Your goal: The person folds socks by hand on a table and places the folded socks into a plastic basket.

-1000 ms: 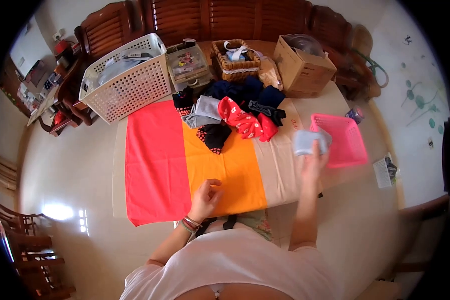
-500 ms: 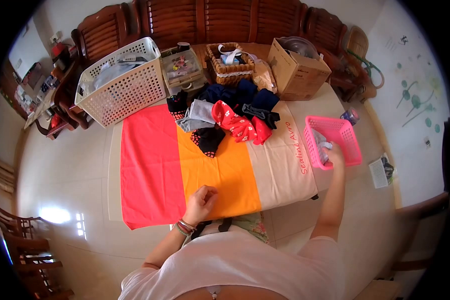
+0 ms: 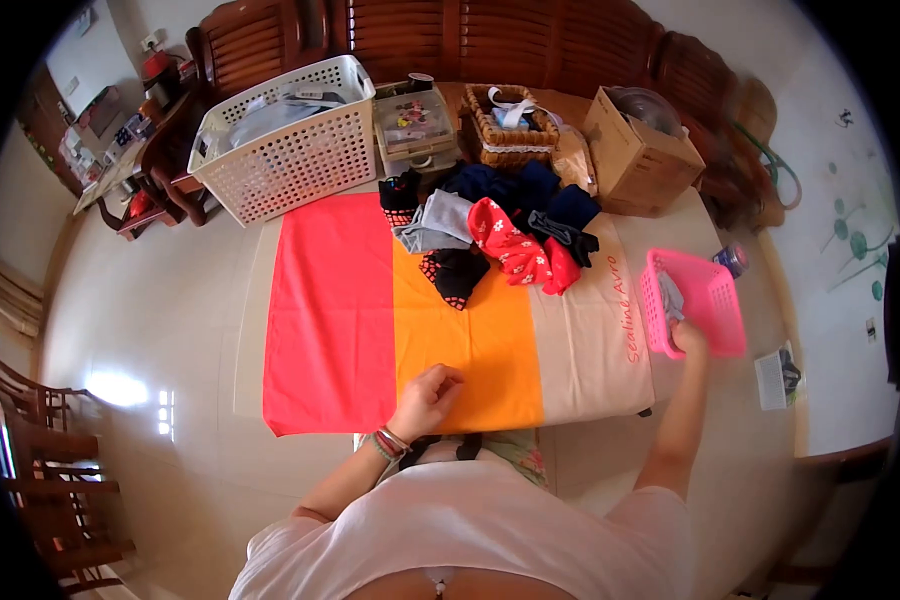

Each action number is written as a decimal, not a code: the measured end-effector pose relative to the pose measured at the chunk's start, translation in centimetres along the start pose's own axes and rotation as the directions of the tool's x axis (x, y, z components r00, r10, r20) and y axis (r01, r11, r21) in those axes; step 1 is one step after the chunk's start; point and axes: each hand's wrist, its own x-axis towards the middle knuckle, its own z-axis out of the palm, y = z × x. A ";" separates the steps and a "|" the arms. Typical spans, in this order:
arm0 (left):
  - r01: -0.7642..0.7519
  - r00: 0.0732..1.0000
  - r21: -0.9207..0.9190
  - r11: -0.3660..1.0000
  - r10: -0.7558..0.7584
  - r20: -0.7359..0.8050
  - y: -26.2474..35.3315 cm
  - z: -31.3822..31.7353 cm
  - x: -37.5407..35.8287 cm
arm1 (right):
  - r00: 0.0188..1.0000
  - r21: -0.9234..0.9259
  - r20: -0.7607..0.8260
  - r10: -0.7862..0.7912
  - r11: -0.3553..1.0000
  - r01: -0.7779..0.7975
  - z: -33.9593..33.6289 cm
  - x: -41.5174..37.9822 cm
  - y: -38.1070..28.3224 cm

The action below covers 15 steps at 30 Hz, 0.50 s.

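My right hand [image 3: 689,339] reaches into the near left corner of a pink plastic basket [image 3: 735,315]. Its fingers are curled at the lower end of a folded grey cloth [image 3: 669,292] lying along the basket's left wall; the fingertips are partly hidden. Loosely closed, with nothing visible in it, my left hand [image 3: 429,396] is over the orange stripe of a red, orange and beige cloth [image 3: 335,320] spread on the table. Farther back on that cloth is a pile of clothing: a red flowered piece [image 3: 510,245], a light grey piece [image 3: 440,220], black patterned pieces [image 3: 457,273] and dark blue ones [image 3: 495,183].
Along the table's back stand a white perforated basket [image 3: 290,165], a clear-lidded box [image 3: 412,125], a wicker basket [image 3: 515,150] and a cardboard box [image 3: 640,160]. A small jar [image 3: 732,260] is beside the pink basket. A wooden sofa [image 3: 410,45] is behind.
The view has shifted, so the table appears farther right. My right hand has drawn slightly toward the pink basket's near edge, uncovering more of its inside. My left hand stays curled over the orange stripe.
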 end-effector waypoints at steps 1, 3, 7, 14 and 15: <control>0.020 1.000 0.010 1.000 -0.020 0.011 0.1 0.0 0.0 | 0.999 -0.065 0.019 -0.049 0.997 0.050 0.4 0.3 0.2; 0.055 0.998 0.035 0.998 -0.056 0.030 0.3 -0.2 0.1 | 0.989 -0.065 -0.114 0.092 0.993 -0.100 0.3 -0.5 -0.7; 0.047 0.999 -0.016 0.999 -0.046 0.029 -0.1 -0.1 0.0 | 0.563 0.099 -0.816 0.129 0.992 -0.083 -2.5 -6.7 -9.8; -0.016 0.999 0.017 1.000 0.015 0.030 0.2 -0.2 0.2 | 0.488 0.257 -0.754 -0.440 0.486 0.835 1.8 -11.0 -26.9; -0.005 1.000 0.015 1.000 0.004 0.026 0.2 -0.2 0.1 | 0.462 0.243 -0.736 -0.494 0.443 0.863 1.5 -11.9 -29.2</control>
